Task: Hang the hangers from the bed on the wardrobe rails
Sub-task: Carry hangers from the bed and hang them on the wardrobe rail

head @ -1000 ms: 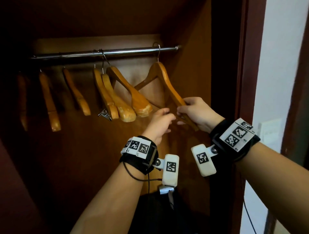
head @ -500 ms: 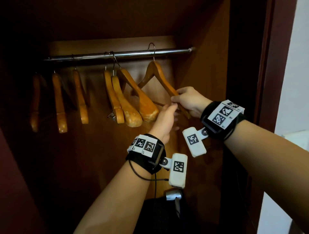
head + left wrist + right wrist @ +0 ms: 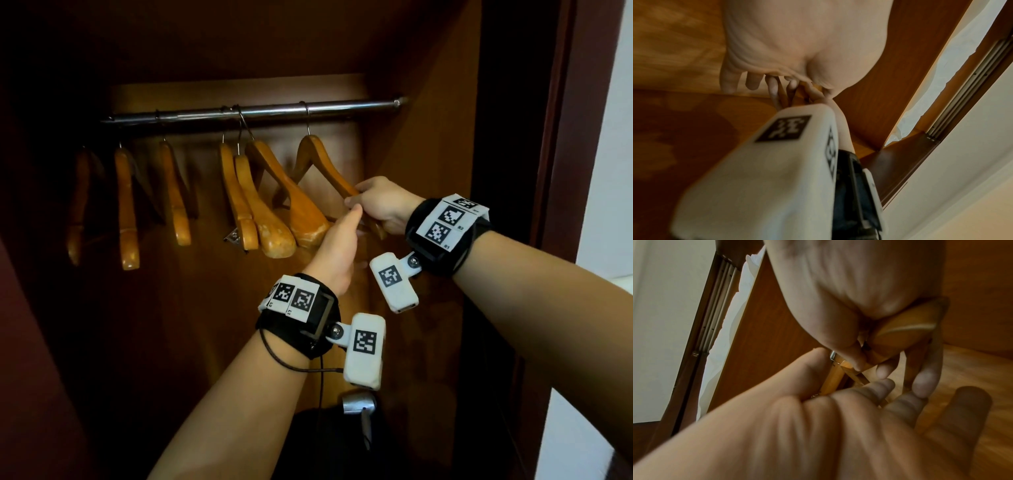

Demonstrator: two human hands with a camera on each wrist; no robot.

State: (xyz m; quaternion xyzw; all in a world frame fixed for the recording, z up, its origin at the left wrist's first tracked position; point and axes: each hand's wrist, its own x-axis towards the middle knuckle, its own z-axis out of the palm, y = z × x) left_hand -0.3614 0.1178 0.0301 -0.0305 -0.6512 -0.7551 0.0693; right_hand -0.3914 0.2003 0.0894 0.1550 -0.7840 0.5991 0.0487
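Wardrobe rail point(image 3: 260, 110) carries the hanger point(image 3: 320, 161), angled rightward; right hand point(image 3: 383, 205) clasps it, left hand's point(image 3: 337, 246) grip seemingly relaxed.

I think I am looking into a bedroom closet in a home or a hotel room. I see brown wood walls point(image 3: 428, 144) all around and a shiny metal rail point(image 3: 260, 111) going across. Wooden hangers point(image 3: 126, 205) hang from the rail in a row. A dark door frame point(image 3: 561, 137) stands on the right, with a white wall point(image 3: 613, 171) just past it.
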